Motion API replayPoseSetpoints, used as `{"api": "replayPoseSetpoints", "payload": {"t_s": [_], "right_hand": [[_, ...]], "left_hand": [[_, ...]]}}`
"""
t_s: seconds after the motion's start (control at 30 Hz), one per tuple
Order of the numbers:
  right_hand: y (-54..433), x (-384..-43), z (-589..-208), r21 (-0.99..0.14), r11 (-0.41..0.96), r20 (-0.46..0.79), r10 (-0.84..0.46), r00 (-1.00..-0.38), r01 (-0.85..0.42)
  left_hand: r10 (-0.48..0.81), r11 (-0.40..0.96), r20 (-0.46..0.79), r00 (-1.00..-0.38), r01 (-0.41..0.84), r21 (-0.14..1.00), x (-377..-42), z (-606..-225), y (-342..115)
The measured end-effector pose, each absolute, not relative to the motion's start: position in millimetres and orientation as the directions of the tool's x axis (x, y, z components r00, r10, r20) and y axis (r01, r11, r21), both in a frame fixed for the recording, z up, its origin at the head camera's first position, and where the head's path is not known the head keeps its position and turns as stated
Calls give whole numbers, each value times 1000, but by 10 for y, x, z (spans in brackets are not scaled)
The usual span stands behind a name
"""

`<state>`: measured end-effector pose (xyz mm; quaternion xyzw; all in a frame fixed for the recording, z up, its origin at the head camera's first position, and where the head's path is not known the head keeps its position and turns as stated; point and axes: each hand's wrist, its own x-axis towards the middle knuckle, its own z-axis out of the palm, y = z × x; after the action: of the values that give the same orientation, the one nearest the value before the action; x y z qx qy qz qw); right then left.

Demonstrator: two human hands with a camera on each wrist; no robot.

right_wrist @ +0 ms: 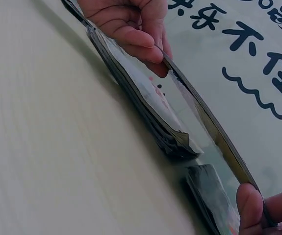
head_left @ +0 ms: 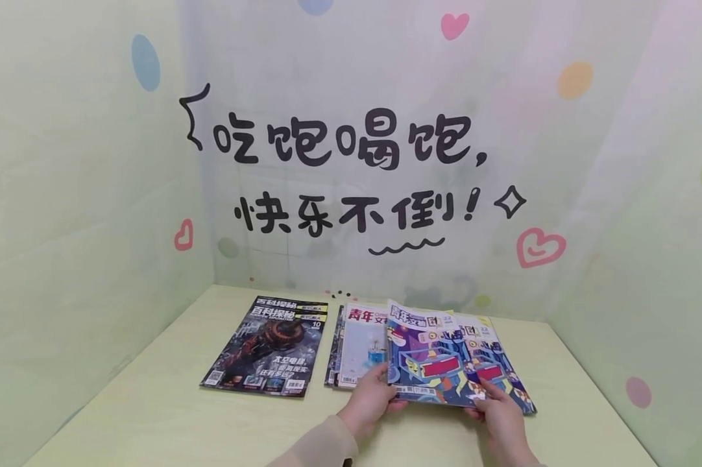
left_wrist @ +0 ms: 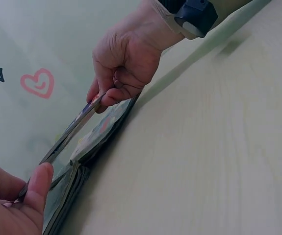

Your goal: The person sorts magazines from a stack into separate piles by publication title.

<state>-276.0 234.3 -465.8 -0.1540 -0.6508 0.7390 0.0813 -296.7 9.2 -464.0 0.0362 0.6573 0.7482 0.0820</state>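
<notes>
Both hands hold one magazine (head_left: 429,363) with a purple and blue illustrated cover, pinching its near edge. My left hand (head_left: 370,401) grips the near left corner and my right hand (head_left: 499,412) the near right corner. In the left wrist view the magazine (left_wrist: 64,139) appears edge-on, raised and tilted over the others. Under its right side lies a magazine with the same cover (head_left: 494,366). To the left, partly covered, is a white-covered magazine (head_left: 359,347) on a stack, whose page edges (right_wrist: 136,100) show in the right wrist view.
Two overlapping dark magazines (head_left: 263,350) lie on the left of the pale wooden table (head_left: 170,415). Behind the table stands a light wall (head_left: 322,259) with black lettering and hearts; similar walls rise at left and right.
</notes>
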Motion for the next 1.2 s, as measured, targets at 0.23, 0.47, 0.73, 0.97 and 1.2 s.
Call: {"api": "replayPoseSetpoints", "payload": {"t_s": [0.23,0.47,0.73,0.97,1.2], "right_hand": [[2654,-2757,-4609,-978,-180,-162,337,-928,105],[2947,-2705,-4604,-971,-197,-198,357,-913,134],[3228,-2657,-4638,-965,-205,-231,370,-900,163],[3335,-2632,-4713,-963,-179,-252,344,-904,200],[3338,-2690,-4755,-954,-74,-291,449,-845,289]], "left_hand": [[209,-87,-29,-977,-48,995,-2973,-4574,382],[230,-36,-65,-971,-75,997,-2943,-4517,638],[260,-26,-93,-961,-104,994,-2908,-4504,864],[273,23,-117,-955,-115,993,-2851,-4600,947],[251,10,-123,-960,-125,992,-2825,-4687,999]]}}
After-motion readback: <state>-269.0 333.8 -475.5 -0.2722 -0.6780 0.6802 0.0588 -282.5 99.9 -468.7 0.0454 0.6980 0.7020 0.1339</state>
